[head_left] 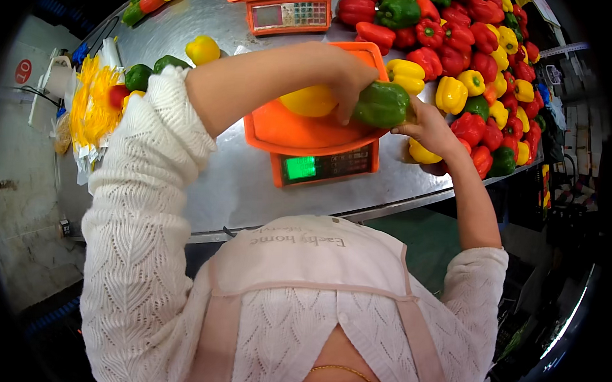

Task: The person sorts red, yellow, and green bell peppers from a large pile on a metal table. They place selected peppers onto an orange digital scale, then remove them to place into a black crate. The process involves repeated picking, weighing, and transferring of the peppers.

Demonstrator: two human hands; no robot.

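Observation:
A green bell pepper (382, 105) is between my two hands, above the right side of the orange weighing tray (313, 135). My left hand (351, 81) reaches over the tray, its fingers at the pepper's left end; whether it grips the pepper cannot be told. My right hand (425, 125) holds the pepper's other end between thumb and fingers. A yellow bell pepper (309, 100) lies in the tray, partly hidden by my left forearm. Under the tray, the digital scale (324, 166) has a lit green display. Another yellow pepper (422, 151) rests below my right hand.
Red, yellow and green bell peppers (485, 56) are heaped on the right of the metal table (225, 188). A second orange scale (289, 16) stands at the back. Yellow tape strips (92, 108) and several peppers lie at left, with a lone yellow pepper (202, 50) behind my left forearm.

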